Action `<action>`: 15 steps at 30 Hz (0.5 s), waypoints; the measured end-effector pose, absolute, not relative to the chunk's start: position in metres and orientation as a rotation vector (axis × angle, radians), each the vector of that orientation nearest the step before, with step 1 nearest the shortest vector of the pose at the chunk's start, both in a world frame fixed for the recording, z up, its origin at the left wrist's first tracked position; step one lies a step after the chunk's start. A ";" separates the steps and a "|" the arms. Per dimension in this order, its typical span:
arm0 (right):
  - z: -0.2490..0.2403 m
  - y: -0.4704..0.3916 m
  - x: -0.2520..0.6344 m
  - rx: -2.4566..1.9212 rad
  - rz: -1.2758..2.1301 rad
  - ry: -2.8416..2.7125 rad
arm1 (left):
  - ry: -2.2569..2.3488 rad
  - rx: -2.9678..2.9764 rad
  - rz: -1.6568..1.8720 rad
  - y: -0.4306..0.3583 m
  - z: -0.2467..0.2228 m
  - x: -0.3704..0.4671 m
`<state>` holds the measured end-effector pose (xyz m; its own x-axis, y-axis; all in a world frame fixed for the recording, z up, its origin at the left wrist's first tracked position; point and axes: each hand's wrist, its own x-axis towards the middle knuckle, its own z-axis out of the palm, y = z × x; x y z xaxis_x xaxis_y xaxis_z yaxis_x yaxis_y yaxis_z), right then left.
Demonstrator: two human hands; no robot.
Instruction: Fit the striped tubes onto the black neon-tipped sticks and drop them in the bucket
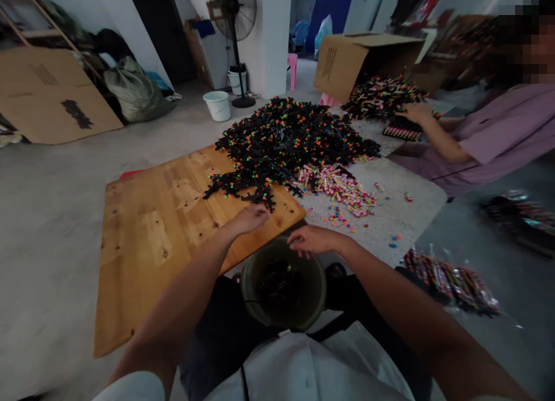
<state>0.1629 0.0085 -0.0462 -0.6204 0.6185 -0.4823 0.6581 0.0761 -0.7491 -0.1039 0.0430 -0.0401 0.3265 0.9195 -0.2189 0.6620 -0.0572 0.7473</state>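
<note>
My left hand (250,219) is over the wooden board at the near edge of a big pile of black toy guns (281,135) with orange and green tips. Its fingers are drawn together beside the nearest guns; what they pinch, if anything, is too small to make out. Above the right rim of a dark bucket (319,291) hangs my right hand (313,241), fingers bent down and apart, holding nothing I can see. Dark pieces lie inside the bucket between my legs, with one small pale bit near the top.
The wooden board (143,239) adjoins a speckled tabletop (373,233) bearing small pink-and-yellow tubes (342,190) and coloured bits. At right, a co-worker's hand (418,113) touches goods by a tipped cardboard box (336,66). Bagged packs (453,279) lie lower right.
</note>
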 end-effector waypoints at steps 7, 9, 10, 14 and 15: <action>-0.051 0.098 0.222 2.545 -0.404 2.212 | 1.969 1.660 0.517 0.080 -0.073 -0.077; -0.053 0.118 0.230 2.586 -0.311 2.162 | 1.922 1.659 0.538 0.080 -0.077 -0.077; -0.056 0.125 0.232 2.585 -0.285 2.154 | 1.891 1.660 0.538 0.079 -0.078 -0.079; -0.068 0.146 0.227 2.553 -0.230 2.155 | 1.788 1.664 0.529 0.070 -0.073 -0.099; -0.070 0.150 0.225 2.550 -0.223 2.152 | 1.759 1.665 0.530 0.066 -0.071 -0.105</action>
